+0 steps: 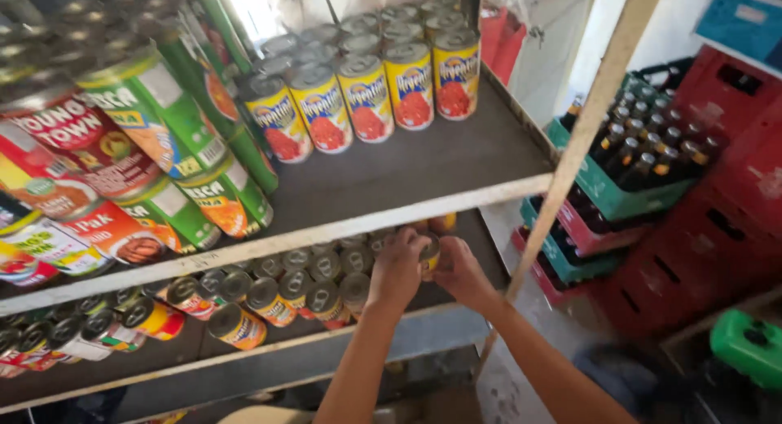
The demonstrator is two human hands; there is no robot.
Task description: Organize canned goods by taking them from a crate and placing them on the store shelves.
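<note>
Two hands hold one small can at the lower shelf.
The left hand (pixel 397 269) and right hand (pixel 459 269) both wrap around the small can (pixel 430 254), just above the lower shelf (pixel 423 322), right beside the row of cans (pixel 277 298).

A wooden shelf unit (pixel 391 216) with dark boards and pale edging fills the left side, with a slanting pale upright post (pixel 586 131) at its right end. Behind it stands a white wall (pixel 562 41), with bright daylight coming in at the top. To the right, stacked red crates (pixel 733 196) and green crates (pixel 627 196) of dark bottles (pixel 643 147) stand on a pale, worn floor (pixel 505 383).
</note>
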